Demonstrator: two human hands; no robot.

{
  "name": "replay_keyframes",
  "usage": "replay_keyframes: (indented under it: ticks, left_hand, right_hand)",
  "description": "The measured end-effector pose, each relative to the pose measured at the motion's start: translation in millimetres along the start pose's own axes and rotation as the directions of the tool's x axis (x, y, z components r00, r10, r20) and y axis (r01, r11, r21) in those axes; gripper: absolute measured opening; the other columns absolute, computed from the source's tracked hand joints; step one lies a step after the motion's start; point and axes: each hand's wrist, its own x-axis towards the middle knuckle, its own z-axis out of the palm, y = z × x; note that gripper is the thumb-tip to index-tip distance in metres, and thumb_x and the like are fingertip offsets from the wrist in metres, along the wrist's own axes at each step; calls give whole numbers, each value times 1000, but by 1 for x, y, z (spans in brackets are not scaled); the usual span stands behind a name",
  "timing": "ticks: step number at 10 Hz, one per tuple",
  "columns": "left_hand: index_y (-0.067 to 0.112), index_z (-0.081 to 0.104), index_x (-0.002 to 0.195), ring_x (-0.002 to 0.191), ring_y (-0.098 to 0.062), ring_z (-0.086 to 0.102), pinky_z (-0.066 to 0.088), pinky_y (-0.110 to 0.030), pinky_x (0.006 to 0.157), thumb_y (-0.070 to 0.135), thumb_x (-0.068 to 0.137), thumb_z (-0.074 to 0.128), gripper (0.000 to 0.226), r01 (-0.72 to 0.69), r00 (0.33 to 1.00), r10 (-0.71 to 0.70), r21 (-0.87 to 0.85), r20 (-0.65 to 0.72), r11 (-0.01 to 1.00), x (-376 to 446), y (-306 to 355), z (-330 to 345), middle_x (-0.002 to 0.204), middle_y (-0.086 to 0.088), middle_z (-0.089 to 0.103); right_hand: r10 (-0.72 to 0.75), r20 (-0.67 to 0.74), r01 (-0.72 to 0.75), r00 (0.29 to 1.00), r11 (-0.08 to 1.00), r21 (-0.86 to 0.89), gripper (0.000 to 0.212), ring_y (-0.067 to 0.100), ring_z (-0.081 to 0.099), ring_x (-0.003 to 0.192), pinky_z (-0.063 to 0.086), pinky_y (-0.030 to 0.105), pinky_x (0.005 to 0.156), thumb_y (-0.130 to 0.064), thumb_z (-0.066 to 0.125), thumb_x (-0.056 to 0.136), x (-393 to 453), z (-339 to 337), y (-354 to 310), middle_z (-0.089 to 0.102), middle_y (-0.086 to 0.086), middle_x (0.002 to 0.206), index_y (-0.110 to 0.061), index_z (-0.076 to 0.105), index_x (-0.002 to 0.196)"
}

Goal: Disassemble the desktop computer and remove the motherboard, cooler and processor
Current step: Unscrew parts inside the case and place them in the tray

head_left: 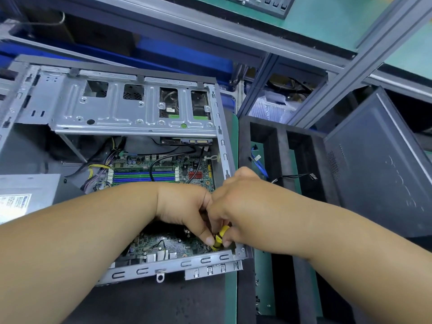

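An open desktop case (163,268) lies on its side with the green motherboard (163,171) inside. Both my hands meet over the board's near right corner. My right hand (236,202) grips a yellow and black screwdriver (219,237) that points down at the board. My left hand (187,209) pinches the screwdriver's lower part with thumb and fingertips. My arms hide the middle of the board, so cooler and processor are out of sight. Blue and green memory slots (143,177) show above my left wrist.
A metal drive cage (131,106) stands raised at the case's far side, with a drive in it. The power supply (25,195) sits at the left, with cable bundles. A black foam tray (268,141) and the removed side panel (378,164) lie to the right.
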Motion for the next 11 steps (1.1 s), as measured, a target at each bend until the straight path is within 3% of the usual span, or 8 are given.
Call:
replay_keyframes:
  ticks: [2,4,6,7,8,9,10,11]
  left_hand:
    - [20,75,85,76,2,60,46,-11,77,18,71,83,17,63,993,-62,2,-95,998,10,-12,3,82,9,71]
    - [45,71,76,66,11,57,41,-4,66,32,65,86,22,44,991,-36,61,-130,997,14,-13,4,73,26,67]
    - [33,71,76,81,-8,61,49,-34,92,19,72,83,19,0,1000,1,48,-22,999,8,-6,1,83,8,70]
    - [5,71,88,87,-21,60,45,-50,98,9,76,79,15,13,999,-12,9,-31,1000,4,-6,-1,95,-19,70]
    - [-2,71,94,89,-32,61,44,-51,98,8,76,79,22,17,999,-16,31,-49,999,5,-9,-1,99,-24,68]
    - [2,72,95,98,-35,62,45,-47,98,12,75,80,24,16,998,-13,63,-55,998,7,-10,-1,100,-17,70]
    - [8,73,95,95,-24,64,49,-36,95,14,73,82,25,42,998,-38,72,-51,997,9,-13,-2,96,-7,72]
    - [24,74,86,74,2,60,47,-10,75,18,70,84,20,70,995,-66,51,-72,996,9,-16,-2,78,17,68]
  right_hand:
    - [23,-49,-19,999,997,70,17,15,54,89,42,38,89,-37,55,92,1,1,0,65,-9,104,-32,61,108]
    - [106,-132,-53,986,934,352,12,8,41,100,24,32,91,-42,65,86,-17,4,4,54,-14,93,-33,63,94]
    - [100,-34,-88,994,961,261,21,10,38,110,23,35,95,-47,63,88,-9,1,-1,60,-14,100,-34,67,104]
    - [81,-31,-69,996,957,280,18,11,37,112,24,37,96,-40,65,88,-10,0,1,54,-17,96,-37,66,106]
    - [70,-16,-63,997,958,279,23,12,34,114,25,38,98,-39,66,88,-8,-2,0,50,-18,97,-41,66,111]
    - [55,-6,-51,998,959,277,23,11,34,115,25,38,99,-38,66,88,-8,-2,0,49,-18,98,-42,66,111]
    - [14,-25,-7,1000,968,251,22,11,39,113,27,39,99,-33,65,89,-8,-4,0,52,-18,98,-38,65,111]
    - [20,-24,-13,999,960,281,24,14,36,116,27,38,99,-29,66,88,-6,-3,0,55,-17,107,-39,65,111]
